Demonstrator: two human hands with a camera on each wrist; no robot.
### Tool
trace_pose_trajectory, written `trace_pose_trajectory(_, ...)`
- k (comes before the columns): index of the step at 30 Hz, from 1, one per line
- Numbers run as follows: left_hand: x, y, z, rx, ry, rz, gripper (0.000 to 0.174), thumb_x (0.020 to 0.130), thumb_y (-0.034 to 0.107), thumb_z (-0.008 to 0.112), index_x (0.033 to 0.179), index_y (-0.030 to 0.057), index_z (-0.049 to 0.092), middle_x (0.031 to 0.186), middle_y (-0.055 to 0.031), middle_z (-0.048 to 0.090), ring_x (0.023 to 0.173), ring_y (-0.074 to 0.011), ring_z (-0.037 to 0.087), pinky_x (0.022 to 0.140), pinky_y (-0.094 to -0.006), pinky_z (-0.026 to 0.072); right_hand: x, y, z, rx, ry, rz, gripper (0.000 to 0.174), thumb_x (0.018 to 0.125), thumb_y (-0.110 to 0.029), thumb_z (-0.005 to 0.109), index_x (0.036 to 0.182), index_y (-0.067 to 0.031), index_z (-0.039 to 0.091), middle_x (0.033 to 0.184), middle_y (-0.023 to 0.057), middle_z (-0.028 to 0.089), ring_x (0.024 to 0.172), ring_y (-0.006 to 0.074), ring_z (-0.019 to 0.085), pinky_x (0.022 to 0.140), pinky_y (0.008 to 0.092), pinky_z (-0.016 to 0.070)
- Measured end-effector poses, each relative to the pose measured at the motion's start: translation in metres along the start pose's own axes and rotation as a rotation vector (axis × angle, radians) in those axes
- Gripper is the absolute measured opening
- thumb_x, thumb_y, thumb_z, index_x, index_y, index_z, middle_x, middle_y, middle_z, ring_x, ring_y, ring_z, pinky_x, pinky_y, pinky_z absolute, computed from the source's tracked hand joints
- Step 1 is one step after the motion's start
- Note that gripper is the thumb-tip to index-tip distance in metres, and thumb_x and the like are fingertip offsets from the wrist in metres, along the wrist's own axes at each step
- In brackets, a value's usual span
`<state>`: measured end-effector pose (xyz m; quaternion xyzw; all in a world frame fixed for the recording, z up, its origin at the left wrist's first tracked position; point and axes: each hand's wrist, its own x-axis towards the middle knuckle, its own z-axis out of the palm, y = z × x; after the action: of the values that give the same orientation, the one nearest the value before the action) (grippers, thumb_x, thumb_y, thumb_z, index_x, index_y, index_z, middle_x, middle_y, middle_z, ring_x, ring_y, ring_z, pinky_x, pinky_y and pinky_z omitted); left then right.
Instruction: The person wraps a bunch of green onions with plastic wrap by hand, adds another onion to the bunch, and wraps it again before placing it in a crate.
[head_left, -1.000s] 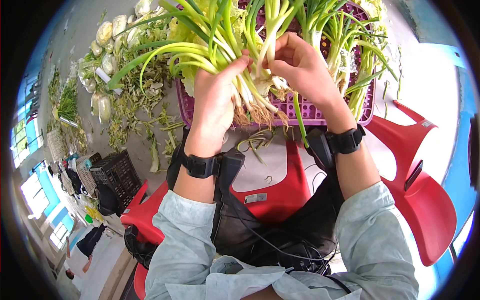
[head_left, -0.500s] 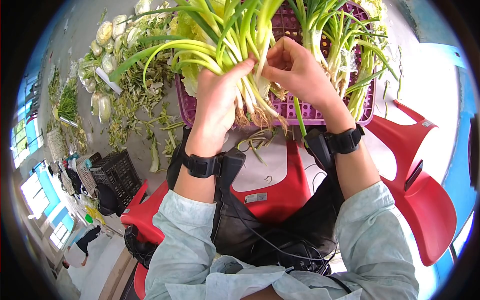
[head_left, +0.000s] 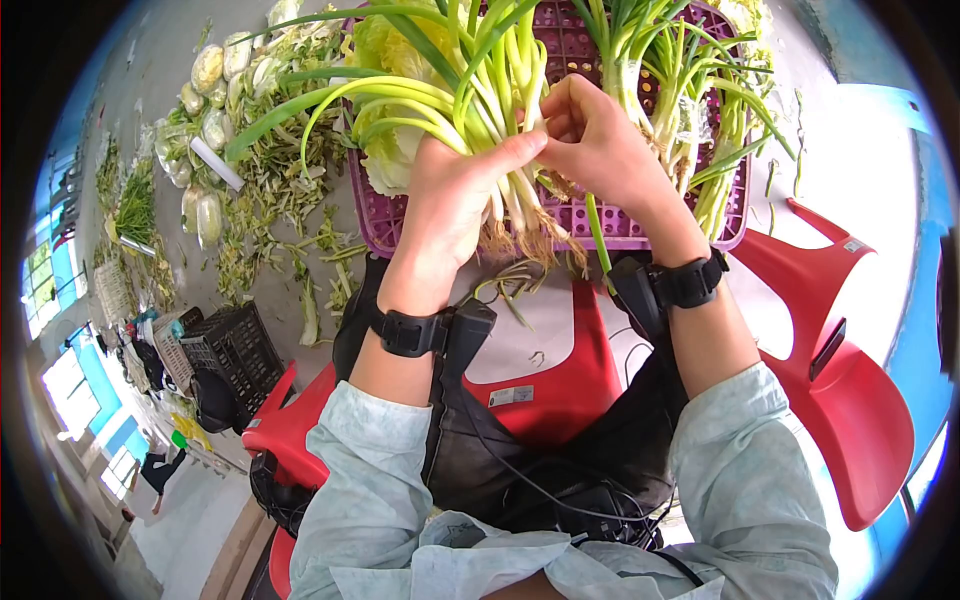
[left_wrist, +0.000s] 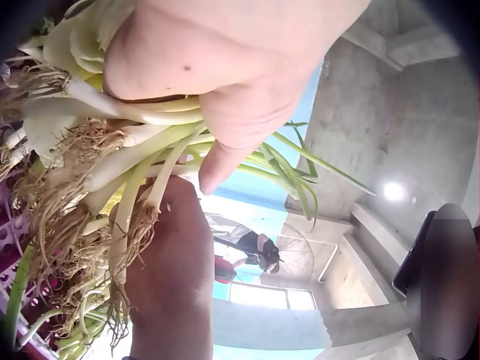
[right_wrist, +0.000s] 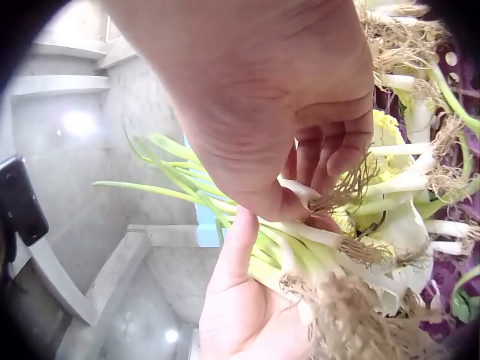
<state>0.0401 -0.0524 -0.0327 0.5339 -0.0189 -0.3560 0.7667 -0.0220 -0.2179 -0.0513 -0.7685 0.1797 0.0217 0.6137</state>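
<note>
My left hand [head_left: 450,205] grips a bunch of spring onions [head_left: 485,85], its thumb laid across the pale stems. Brown stringy roots [head_left: 525,240] hang from the bunch toward me, while the green leaves fan out away from me. At the right side of the bunch, my right hand [head_left: 612,150] has its fingers curled in, close beside the left thumb. In the right wrist view its thumb and fingers pinch a white stem [right_wrist: 300,189] just above the roots. Both hands are over the near part of a purple crate [head_left: 640,243].
Pale green lettuce [head_left: 388,150] lies in the crate, left of the bunch. More spring onions [head_left: 680,140] lie along its right side. Leaf scraps [head_left: 260,230] and Chinese cabbages [head_left: 208,215] cover the floor at left. Red chairs [head_left: 850,400] stand nearby, and a black crate [head_left: 235,345] is lower left.
My left hand has shifted right with the bunch, bringing its thumb against the right hand. The right fingers have drawn in slightly. A distant person at lower left has moved.
</note>
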Motion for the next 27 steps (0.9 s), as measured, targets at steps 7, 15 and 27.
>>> trace_pose_trajectory(7,0.002,-0.004,-0.003,0.056,0.014,0.031,0.045,0.090,-0.002,0.074,0.133,-0.0014,0.060,0.124,-0.0082,0.068,0.109,-0.0167,0.068,0.095,-0.0326,0.0553,-0.002,0.004,0.004,-0.078,-0.035,-0.047,0.038,0.080,-0.020,0.079,0.104,0.0010,0.059,0.087,0.0122,0.067,0.079,0.0223,0.067,0.074,0.0351,0.0555)
trace_pose_trajectory(15,0.003,0.002,-0.006,0.085,0.070,0.007,0.042,0.090,-0.002,0.073,0.130,-0.0017,0.061,0.119,-0.0091,0.070,0.102,-0.0162,0.070,0.088,-0.0316,0.0572,-0.004,-0.003,0.005,-0.094,-0.024,-0.157,0.036,0.083,-0.020,0.076,0.108,0.0011,0.061,0.099,0.0147,0.070,0.084,0.0251,0.068,0.077,0.0367,0.0558)
trace_pose_trajectory(27,0.001,0.006,-0.004,0.046,0.006,-0.024,0.043,0.091,-0.003,0.069,0.133,-0.0038,0.058,0.120,-0.0116,0.069,0.104,-0.0198,0.071,0.086,-0.0334,0.0603,0.000,-0.008,0.001,0.308,-0.081,-0.093,0.027,0.094,-0.018,0.066,0.113,0.0013,0.065,0.101,0.0069,0.069,0.090,0.0130,0.063,0.080,0.0296,0.0513)
